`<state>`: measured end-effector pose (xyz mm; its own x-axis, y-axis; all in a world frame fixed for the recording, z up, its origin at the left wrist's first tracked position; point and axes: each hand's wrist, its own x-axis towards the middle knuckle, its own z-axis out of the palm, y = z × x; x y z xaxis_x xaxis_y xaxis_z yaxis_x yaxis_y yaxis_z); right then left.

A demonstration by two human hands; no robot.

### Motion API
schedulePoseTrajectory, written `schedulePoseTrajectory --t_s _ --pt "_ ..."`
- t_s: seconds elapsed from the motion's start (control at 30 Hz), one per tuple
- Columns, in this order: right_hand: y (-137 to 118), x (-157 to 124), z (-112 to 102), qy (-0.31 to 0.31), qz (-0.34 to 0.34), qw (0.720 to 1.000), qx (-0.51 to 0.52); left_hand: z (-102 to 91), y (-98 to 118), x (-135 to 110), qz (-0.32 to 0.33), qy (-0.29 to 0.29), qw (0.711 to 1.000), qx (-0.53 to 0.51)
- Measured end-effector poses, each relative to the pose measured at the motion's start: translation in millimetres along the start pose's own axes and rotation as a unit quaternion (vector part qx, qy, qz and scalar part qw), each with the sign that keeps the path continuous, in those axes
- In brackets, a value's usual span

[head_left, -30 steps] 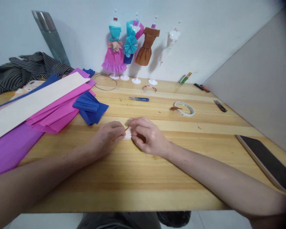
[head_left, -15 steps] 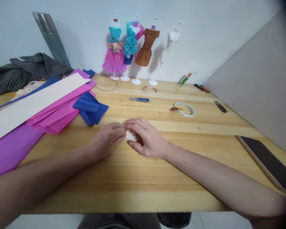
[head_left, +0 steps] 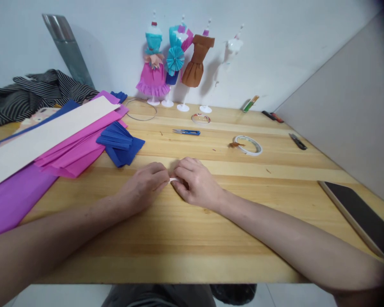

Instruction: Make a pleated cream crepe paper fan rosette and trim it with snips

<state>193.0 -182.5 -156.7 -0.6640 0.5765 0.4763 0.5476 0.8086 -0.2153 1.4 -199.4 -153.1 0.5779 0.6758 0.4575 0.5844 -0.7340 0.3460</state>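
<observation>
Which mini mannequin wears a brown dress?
The third mannequin from the left; the first mannequin and second mannequin include turquoise, while the fourth mannequin shows no dress.

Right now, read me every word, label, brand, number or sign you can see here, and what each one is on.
No text can be read.
Green tube: any lettering is too blurred.
White tape roll: faint marks inside, too small to read.
Clear ring: red marks, too small to make out.
White paper: no lettering shows.

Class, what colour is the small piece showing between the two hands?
White or very pale; in the head view, only a sliver of the small piece shows.
</observation>
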Motion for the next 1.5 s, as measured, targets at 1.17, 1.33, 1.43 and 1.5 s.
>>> schedulePoseTrajectory --t_s 1.17,1.33,1.43,1.5 --pt "-3.3 0.2 -2.8 0.043 0.003 0.998 -0.041 -1.2 -1.9 0.5 -0.021 0.011 0.997 0.068" --pt "-3.9 1.7 -6.5 0.024 -0.001 0.999 0.031 -2.7 -3.2 -1.9 -0.004 0.033 0.997 0.066" --pt "-2.2 1.2 -4.5 0.027 0.006 0.999 0.047 -4.3 -2.3 -1.8 0.010 0.038 0.997 0.069" --pt "-1.0 0.3 -2.6 0.038 0.012 0.998 0.054 -5.2 -1.6 -1.4 0.014 0.042 0.997 0.065"
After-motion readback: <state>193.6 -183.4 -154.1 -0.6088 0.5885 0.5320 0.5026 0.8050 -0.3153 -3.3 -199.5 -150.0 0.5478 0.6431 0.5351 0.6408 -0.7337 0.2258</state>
